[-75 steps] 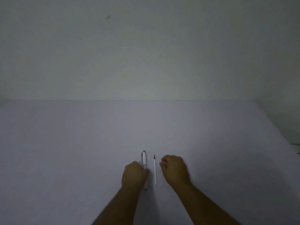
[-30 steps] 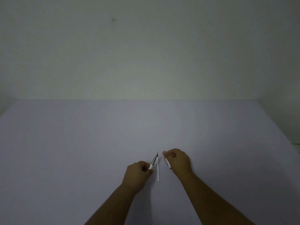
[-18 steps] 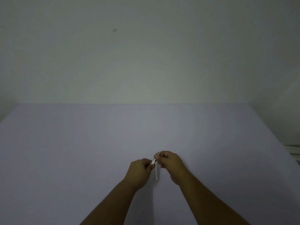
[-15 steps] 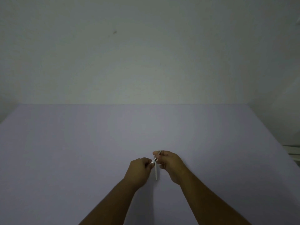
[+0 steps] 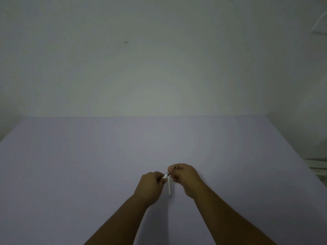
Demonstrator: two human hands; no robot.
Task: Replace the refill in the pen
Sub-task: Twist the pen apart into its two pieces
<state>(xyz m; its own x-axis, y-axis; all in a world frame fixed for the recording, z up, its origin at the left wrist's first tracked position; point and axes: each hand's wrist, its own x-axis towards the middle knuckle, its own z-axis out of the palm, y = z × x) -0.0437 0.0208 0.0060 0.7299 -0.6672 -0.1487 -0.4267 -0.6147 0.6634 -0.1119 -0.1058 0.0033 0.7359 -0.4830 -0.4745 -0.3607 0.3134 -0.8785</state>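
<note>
Both of my hands meet low in the middle of the view, above the pale lilac table (image 5: 88,165). My left hand (image 5: 150,187) grips the white pen (image 5: 166,175) by its body. My right hand (image 5: 184,177) pinches the pen's far tip end between thumb and fingers. Only a short white and silver stretch of the pen shows between the two hands. A thin white refill (image 5: 169,187) lies on the table just beneath them, pointing away from me, its far end hidden by my hands.
A plain pale wall (image 5: 159,59) rises behind the table's far edge. At the right, past the table's edge, a white ledge or frame (image 5: 318,165) shows. A white bracket (image 5: 318,23) sits high in the right corner.
My left hand lifted the pen off the table and tilted it to the right. My right hand moved in and closed on its tip end. The refill on the table stayed put.
</note>
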